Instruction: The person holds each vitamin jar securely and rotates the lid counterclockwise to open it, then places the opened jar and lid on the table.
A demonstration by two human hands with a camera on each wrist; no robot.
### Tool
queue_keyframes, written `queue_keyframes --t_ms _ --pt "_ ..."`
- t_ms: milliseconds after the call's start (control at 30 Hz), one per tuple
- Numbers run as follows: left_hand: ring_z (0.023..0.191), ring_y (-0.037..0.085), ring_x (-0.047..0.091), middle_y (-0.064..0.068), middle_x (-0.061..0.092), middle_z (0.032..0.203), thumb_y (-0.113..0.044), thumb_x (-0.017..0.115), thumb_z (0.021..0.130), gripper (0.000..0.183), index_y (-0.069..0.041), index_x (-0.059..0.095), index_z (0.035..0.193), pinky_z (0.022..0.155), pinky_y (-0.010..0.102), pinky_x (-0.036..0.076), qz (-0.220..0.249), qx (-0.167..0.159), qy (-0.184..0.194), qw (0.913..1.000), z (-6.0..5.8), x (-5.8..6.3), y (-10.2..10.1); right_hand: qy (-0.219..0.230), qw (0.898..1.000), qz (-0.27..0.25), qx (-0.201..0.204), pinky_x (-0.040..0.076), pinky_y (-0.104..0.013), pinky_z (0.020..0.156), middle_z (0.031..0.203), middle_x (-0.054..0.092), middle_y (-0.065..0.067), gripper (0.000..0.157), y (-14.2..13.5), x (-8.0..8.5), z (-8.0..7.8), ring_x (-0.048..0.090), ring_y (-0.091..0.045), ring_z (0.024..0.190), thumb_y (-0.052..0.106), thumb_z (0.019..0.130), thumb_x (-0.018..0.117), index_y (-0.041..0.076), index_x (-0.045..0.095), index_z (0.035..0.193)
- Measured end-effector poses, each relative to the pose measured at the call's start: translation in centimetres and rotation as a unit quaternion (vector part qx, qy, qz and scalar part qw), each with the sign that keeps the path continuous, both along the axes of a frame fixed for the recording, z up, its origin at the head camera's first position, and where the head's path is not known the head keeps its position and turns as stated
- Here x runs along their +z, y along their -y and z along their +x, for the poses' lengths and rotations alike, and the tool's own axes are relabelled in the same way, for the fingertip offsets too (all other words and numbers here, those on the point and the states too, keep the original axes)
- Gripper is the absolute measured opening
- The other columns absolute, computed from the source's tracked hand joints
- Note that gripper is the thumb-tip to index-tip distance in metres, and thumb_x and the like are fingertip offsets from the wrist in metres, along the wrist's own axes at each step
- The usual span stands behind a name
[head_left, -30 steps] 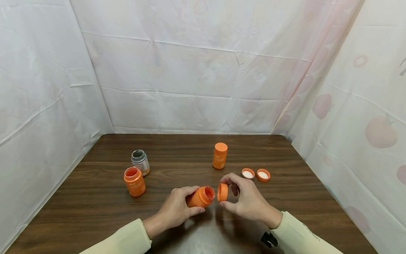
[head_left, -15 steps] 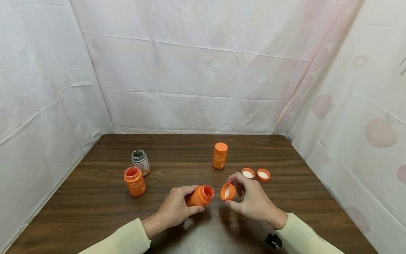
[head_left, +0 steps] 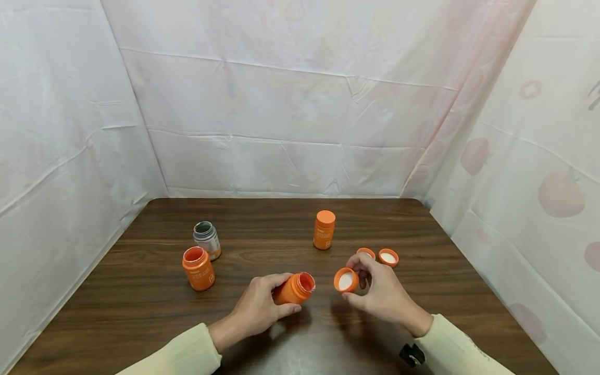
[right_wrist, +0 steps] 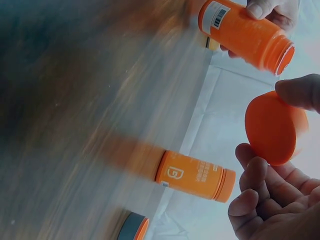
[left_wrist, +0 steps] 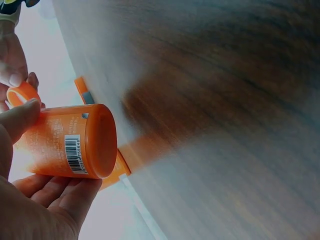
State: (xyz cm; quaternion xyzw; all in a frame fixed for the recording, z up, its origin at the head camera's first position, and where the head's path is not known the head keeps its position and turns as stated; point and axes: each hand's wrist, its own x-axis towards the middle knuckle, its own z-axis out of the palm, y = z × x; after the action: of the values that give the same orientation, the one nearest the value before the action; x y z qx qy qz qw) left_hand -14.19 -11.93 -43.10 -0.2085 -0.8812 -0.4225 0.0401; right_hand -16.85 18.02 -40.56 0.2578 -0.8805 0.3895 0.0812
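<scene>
Gripping an open orange jar (head_left: 290,290), the left hand (head_left: 257,308) held it tilted, nearer the person than the capped jar (head_left: 324,232) — the right hand (head_left: 385,293), well apart from the left, pinched an orange cap (head_left: 346,281), nearer than and right of the capped jar — on the tabletop (head_left: 262,224), a loose cap (head_left: 388,258) lay farther right of it

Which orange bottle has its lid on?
The far bottle, standing alone, has an orange lid on top. The tilted bottle in the left hand and the standing bottle by the grey jar show open mouths.
</scene>
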Motion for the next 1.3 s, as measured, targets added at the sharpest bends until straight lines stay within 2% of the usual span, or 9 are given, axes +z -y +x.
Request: queue_keyframes --t_ms 233,467,767,1067,1300 --pt "0.1 0.009 0.066 -0.001 0.073 0.118 -0.024 0.091 0.079 0.057 -0.01 0.069 0.13 0.088 0.039 0.055 0.004 0.003 0.003 1.0 0.1 0.0 0.2 -0.028 0.999 -0.003 -0.014 0.046 -0.027 0.064 0.087 0.059 0.006 0.054 -0.9 -0.3 -0.4 0.055 -0.02 0.074 0.009 0.064 0.097 0.016 0.064 0.106" --pt "0.101 0.01 0.066 0.0 0.073 0.118 -0.025 0.091 0.08 0.058 -0.009 0.069 0.131 0.088 0.04 0.055 0.002 0.006 0.006 1.0 0.1 -0.1 0.3 -0.054 0.998 0.003 -0.037 0.045 -0.028 0.066 0.088 0.06 0.007 0.055 -2.1 -0.7 -0.7 0.053 -0.018 0.075 0.006 0.062 0.098 0.016 0.066 0.105" --pt "0.101 0.01 0.066 0.001 0.072 0.119 -0.026 0.091 0.08 0.059 -0.008 0.068 0.131 0.088 0.04 0.055 0.002 0.008 0.008 0.9999 0.2 -0.1 0.5 -0.027 0.997 0.001 -0.067 0.042 -0.025 0.066 0.088 0.058 0.003 0.052 -3.0 -0.6 -0.7 0.052 -0.018 0.076 0.005 0.063 0.096 0.016 0.065 0.104" --pt "0.1 0.01 0.066 0.001 0.073 0.119 -0.027 0.091 0.08 0.06 -0.008 0.068 0.132 0.087 0.039 0.054 0.003 0.015 0.011 0.9998 0.2 -0.1 0.8 -0.041 0.995 0.02 -0.084 0.042 -0.025 0.063 0.083 0.058 0.003 0.053 -4.2 -1.0 -1.2 0.052 -0.017 0.072 0.003 0.061 0.094 0.017 0.065 0.104" --pt "0.1 0.01 0.066 0.002 0.073 0.119 -0.027 0.091 0.08 0.06 -0.008 0.068 0.132 0.088 0.04 0.054 0.009 0.019 0.014 0.9997 0.2 -0.1 0.9 -0.023 0.994 0.031 -0.098 0.043 -0.024 0.066 0.091 0.064 0.002 0.053 -5.1 -1.2 -1.3 0.052 -0.016 0.075 0.004 0.063 0.094 0.015 0.065 0.106"
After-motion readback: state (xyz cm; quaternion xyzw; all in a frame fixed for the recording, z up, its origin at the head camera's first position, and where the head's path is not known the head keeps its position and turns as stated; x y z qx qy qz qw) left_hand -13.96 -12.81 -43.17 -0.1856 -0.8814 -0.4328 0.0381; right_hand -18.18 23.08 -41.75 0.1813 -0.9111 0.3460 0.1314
